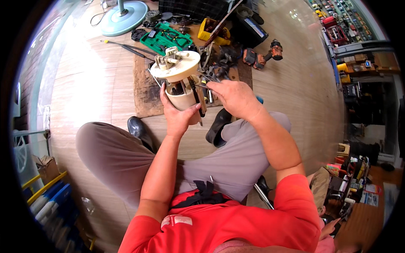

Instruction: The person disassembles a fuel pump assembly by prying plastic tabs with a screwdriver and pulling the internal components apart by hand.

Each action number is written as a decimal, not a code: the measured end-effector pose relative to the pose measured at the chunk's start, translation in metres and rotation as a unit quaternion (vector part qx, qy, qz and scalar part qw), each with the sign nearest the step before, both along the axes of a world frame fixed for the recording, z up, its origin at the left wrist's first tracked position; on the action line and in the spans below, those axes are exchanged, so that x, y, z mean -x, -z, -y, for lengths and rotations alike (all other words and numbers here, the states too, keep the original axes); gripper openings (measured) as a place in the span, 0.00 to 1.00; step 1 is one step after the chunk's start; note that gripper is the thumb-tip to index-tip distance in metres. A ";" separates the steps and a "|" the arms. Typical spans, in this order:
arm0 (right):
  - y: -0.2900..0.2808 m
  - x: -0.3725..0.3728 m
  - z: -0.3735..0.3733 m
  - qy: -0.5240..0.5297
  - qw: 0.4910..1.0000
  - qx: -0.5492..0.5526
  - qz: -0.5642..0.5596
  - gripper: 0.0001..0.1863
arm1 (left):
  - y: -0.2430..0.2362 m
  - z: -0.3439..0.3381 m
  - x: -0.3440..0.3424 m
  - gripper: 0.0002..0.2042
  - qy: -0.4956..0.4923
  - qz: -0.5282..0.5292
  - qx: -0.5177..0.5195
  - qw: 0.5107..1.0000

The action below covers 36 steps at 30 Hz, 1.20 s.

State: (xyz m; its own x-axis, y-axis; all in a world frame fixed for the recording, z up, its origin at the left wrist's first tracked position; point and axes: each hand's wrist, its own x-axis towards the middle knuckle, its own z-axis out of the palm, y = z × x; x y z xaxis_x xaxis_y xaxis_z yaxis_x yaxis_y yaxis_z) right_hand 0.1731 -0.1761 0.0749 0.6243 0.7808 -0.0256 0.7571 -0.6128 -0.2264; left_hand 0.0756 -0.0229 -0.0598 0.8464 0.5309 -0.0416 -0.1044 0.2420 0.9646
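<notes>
My left hand (177, 114) grips the cream cylindrical body (182, 101) of a plastic assembly, which looks like a fuel pump module, held upright with a round flanged top (176, 66) and fittings. A dark strip runs down its right side. My right hand (234, 97) is closed on a thin metal tool (205, 85) reaching to that side below the flange; its tip is too small to make out. Behind the assembly lies a stained board (147, 101) with assorted metal parts and tools.
A green tool case (158, 38), yellow container (206, 27), black battery (249, 33) and cordless power tools (276, 50) sit ahead. A pale-blue round stand (112, 23) is at back left, crowded shelving (358, 67) at right. Another person's hand (329, 227) shows at lower right.
</notes>
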 end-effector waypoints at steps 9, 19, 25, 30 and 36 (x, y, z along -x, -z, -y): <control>-0.008 0.001 0.004 -0.031 0.984 0.083 0.152 0.08 | 0.002 -0.008 0.001 0.57 0.114 -0.008 -0.038 0.993; 0.011 0.002 -0.007 0.021 0.997 0.006 0.078 0.26 | -0.007 -0.005 0.003 0.56 0.171 0.002 0.065 0.983; 0.012 0.001 -0.005 0.012 0.996 -0.020 0.088 0.27 | 0.000 -0.004 0.004 0.55 0.196 0.014 0.153 0.969; 0.006 0.005 -0.006 0.049 0.996 0.005 0.076 0.29 | -0.001 0.000 0.001 0.56 0.156 -0.012 0.036 0.987; 0.008 0.013 -0.010 0.111 0.993 0.030 0.032 0.29 | -0.006 -0.002 0.003 0.58 0.085 -0.012 -0.098 0.991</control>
State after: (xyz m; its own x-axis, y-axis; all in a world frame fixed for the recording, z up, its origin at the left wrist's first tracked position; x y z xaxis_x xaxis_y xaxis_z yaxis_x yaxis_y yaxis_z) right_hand 0.1602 -0.1658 0.0667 0.7826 0.6221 -0.0225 0.6137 -0.7770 -0.1400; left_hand 0.0730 -0.0205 -0.0534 0.9245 0.3802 0.0280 -0.0555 0.0616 0.9966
